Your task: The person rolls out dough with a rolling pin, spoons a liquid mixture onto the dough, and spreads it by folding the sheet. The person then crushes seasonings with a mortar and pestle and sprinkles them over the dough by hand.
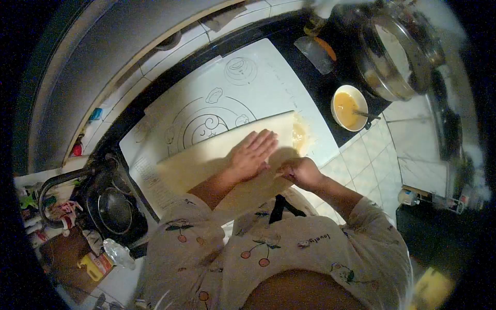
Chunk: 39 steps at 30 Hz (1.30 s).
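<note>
Spreading looks done; dough [196, 168] is left whole.
Left hand [253, 155] is laid flat, unladen; right hand [300, 173] is curled, hold unclear.

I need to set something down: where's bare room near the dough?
Bare: the printed mat between the dough and the far black counter edge. Crowded: around the left hand and right hand, and among the bowl, scraper and pot.

Matt, smooth surfaces lying beside gleaming ones
The dough sheet [201, 168] is looking smooth and matt, the mat [289, 77] smooth and plastic-like; at right, the tabletop [321, 93] and white bowl [336, 118] are showing gloss, the far metal pot [392, 85] is shining, while the near cloth shirt [279, 225] is appearing matt.
</note>
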Each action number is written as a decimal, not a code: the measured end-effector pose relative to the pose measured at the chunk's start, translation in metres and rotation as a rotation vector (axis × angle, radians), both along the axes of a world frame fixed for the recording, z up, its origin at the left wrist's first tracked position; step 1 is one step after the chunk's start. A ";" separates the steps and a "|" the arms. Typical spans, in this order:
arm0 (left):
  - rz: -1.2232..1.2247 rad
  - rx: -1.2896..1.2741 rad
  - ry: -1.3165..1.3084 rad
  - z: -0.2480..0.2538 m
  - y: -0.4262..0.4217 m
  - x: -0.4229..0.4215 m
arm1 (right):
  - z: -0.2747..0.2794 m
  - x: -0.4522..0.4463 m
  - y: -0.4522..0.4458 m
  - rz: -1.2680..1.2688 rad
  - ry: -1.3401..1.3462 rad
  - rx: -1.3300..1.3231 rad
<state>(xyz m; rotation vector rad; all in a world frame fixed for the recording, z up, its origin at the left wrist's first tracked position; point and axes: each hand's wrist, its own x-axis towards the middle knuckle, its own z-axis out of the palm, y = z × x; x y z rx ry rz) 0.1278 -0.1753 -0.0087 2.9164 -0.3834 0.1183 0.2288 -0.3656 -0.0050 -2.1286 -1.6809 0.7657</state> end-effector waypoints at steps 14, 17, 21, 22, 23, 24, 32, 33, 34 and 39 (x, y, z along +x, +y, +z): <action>0.175 -0.036 0.053 -0.006 -0.012 -0.029 | 0.009 0.005 -0.001 -0.134 0.068 0.139; 0.491 -0.074 0.110 -0.005 0.007 -0.066 | -0.012 0.012 -0.004 -0.154 0.005 -0.073; 0.451 -0.071 0.187 0.006 0.011 -0.066 | 0.000 0.010 0.012 -0.186 0.098 0.084; 0.446 -0.077 0.182 0.005 0.012 -0.068 | 0.005 0.012 0.017 -0.193 0.089 0.158; 0.477 -0.222 0.118 0.000 0.014 -0.072 | 0.011 0.013 0.022 -0.211 0.080 0.149; 0.504 -0.366 0.052 -0.005 0.017 -0.075 | 0.016 0.015 0.027 -0.230 0.070 0.141; 0.694 -0.627 0.252 0.032 0.000 -0.084 | 0.024 0.033 0.059 -0.321 0.277 0.252; 0.718 -0.642 0.312 0.022 0.003 -0.089 | 0.029 0.034 0.062 -0.315 0.269 0.260; 0.743 -0.656 0.373 0.014 0.004 -0.093 | 0.028 0.035 0.062 -0.340 0.320 0.239; 0.703 -0.652 0.373 0.020 0.008 -0.095 | 0.005 0.035 0.069 -0.494 0.650 0.289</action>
